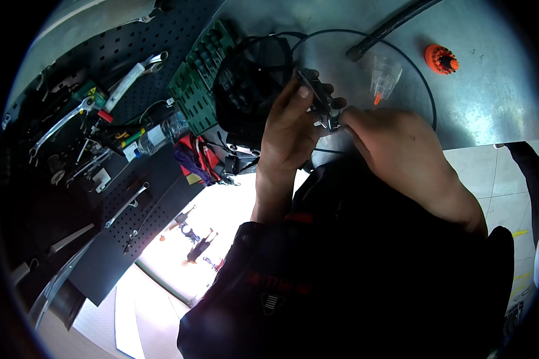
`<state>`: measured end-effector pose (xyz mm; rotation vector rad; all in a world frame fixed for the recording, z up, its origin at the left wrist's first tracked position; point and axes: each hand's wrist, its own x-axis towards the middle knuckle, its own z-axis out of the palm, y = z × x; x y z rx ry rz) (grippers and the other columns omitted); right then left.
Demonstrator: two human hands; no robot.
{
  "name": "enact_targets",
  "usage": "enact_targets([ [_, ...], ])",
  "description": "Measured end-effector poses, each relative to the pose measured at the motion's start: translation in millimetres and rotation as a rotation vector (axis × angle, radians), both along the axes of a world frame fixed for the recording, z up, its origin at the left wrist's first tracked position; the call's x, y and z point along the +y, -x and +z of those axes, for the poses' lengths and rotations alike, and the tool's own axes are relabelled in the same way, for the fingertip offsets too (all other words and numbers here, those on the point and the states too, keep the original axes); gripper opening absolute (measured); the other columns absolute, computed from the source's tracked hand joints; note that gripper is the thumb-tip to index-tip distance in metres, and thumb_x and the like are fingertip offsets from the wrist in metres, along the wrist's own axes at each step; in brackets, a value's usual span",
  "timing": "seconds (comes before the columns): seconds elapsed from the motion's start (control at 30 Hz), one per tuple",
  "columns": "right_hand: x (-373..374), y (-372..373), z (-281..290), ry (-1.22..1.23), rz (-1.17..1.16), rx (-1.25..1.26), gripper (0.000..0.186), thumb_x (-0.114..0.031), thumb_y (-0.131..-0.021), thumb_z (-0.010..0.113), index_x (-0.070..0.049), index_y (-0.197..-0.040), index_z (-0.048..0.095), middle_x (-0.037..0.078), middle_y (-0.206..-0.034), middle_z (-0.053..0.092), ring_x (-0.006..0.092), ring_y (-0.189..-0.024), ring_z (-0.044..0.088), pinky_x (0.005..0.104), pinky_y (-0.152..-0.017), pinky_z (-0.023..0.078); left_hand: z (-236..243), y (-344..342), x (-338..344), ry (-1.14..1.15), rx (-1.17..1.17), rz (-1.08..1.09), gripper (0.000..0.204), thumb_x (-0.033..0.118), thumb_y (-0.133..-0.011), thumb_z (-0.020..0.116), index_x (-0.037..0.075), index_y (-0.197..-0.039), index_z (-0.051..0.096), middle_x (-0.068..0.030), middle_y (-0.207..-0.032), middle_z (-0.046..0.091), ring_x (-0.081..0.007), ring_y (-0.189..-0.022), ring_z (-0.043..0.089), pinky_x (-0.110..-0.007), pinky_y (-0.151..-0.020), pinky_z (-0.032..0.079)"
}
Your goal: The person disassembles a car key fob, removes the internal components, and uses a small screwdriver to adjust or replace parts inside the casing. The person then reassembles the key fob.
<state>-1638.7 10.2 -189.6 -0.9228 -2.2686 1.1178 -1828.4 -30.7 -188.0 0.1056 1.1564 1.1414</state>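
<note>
My left hand (286, 128) is wrapped round a small dark metal part (318, 99) with a silvery lower end, its thumb lying along the near side. From the right, my right hand (401, 146) meets that lower end with its fingers drawn together. Whatever sits between those fingertips is hidden. Behind the hands, a thin black cable (422, 70) curves in a wide loop over the metal tabletop (497, 102). Whether it joins the part cannot be seen. A clear plastic container (386, 78) with an orange tip lies just beyond my right hand.
An orange-and-black round object (441, 59) and a black bar (395, 27) lie farther back. Left of my hands are a green tool tray (200, 75) and a red-and-purple bundle (194, 158). Wrenches (60, 128) and a plastic bottle (161, 134) occupy a dark perforated surface.
</note>
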Motion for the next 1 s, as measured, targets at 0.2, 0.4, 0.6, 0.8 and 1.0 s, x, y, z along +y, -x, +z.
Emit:
enact_targets([
  [0.2, 1, -5, 8, -0.016, 0.000, 0.072, 0.008, -0.002, -0.075, 0.058, -0.003, -0.083, 0.057, 0.006, -0.062, 0.057, 0.0212, -0.056, 0.060, 0.0325, -0.048, 0.048, -9, 18, -11, -0.068, -0.337, -0.027, 0.050, 0.034, -0.094, 0.052, 0.009, -0.136, 0.039, -0.0167, -0.124, 0.053, -0.0356, -0.118, 0.050, -0.051, -0.092, 0.048],
  [0.4, -1, -3, 9, -0.061, -0.047, 0.146, 0.009, -0.004, -0.074, 0.061, -0.003, -0.082, 0.056, 0.005, -0.064, 0.056, 0.0204, -0.058, 0.060, 0.0316, -0.048, 0.048, 2, 9, -3, -0.018, -0.298, 0.046, 0.037, 0.023, -0.092, 0.058, 0.006, -0.125, 0.049, -0.0164, -0.112, 0.060, -0.0361, -0.104, 0.061, -0.050, -0.080, 0.055],
  [0.6, -2, -2, 12, -0.051, -0.046, 0.144, 0.009, -0.005, -0.074, 0.061, -0.003, -0.082, 0.056, 0.006, -0.063, 0.057, 0.0203, -0.058, 0.060, 0.0316, -0.048, 0.048, -2, 17, -8, -0.068, -0.282, -0.045, 0.050, 0.031, -0.093, 0.055, 0.009, -0.136, 0.039, -0.0169, -0.123, 0.054, -0.0378, -0.116, 0.051, -0.050, -0.091, 0.049],
  [0.8, -4, -2, 13, -0.058, -0.046, 0.091, 0.008, -0.005, -0.073, 0.061, -0.002, -0.078, 0.056, 0.006, -0.061, 0.056, 0.0200, -0.058, 0.060, 0.0318, -0.046, 0.048, -2, 14, -6, -0.120, -0.177, -0.100, 0.046, 0.028, -0.093, 0.055, 0.008, -0.133, 0.043, -0.0150, -0.120, 0.057, -0.0363, -0.114, 0.054, -0.047, -0.089, 0.051],
  [1.0, -2, -2, 13, -0.069, -0.003, 0.032, 0.008, -0.004, -0.073, 0.060, -0.002, -0.078, 0.055, 0.007, -0.062, 0.056, 0.0206, -0.057, 0.060, 0.0312, -0.047, 0.049, 5, 4, -1, -0.127, 0.065, -0.010, 0.036, 0.015, -0.090, 0.059, 0.002, -0.122, 0.046, -0.0158, -0.105, 0.060, -0.0354, -0.097, 0.064, -0.045, -0.072, 0.060],
])
